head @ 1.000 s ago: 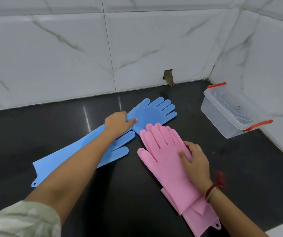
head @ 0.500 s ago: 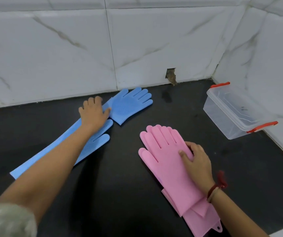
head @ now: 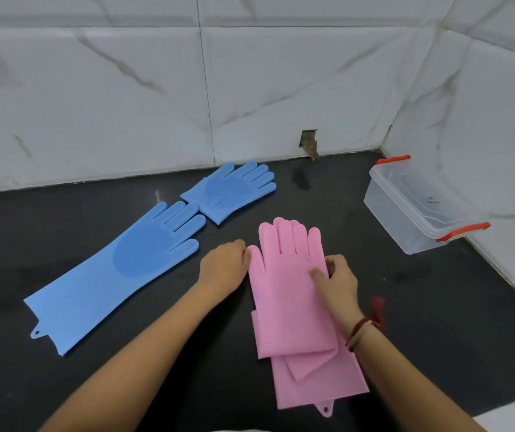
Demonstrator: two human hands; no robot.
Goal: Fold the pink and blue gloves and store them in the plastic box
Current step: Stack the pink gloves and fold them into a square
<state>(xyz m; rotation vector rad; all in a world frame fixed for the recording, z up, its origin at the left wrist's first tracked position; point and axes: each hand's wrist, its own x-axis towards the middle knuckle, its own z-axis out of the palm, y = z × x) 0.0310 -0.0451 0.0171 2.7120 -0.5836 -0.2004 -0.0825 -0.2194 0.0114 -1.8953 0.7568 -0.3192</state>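
1. Both hands are on the pink gloves (head: 290, 294), the landmark here, stacked flat on the black tabletop (head: 437, 322); the left hand (head: 223, 269) sits loosely curled at their thumb edge, touching it, though whether it grips I cannot tell; the right hand (head: 337, 283) pinches the opposite edge by the little finger.
2. The long blue glove (head: 116, 272) lies flat, well to the left of the pink gloves; the folded blue glove (head: 231, 190) sits beyond it, nearer the wall, the two just touching.
3. The plastic box (head: 418, 210) stands to the right of the pink gloves, near the corner, its lid apparently on, red clips (head: 463, 231) at both ends.
4. Risk, as I judge it: the cuffs are misaligned, one layer skewed, so a fold now could come out crooked; springy silicone may pop open once released; the bundle may be too bulky for the box; and that lid must come off first.
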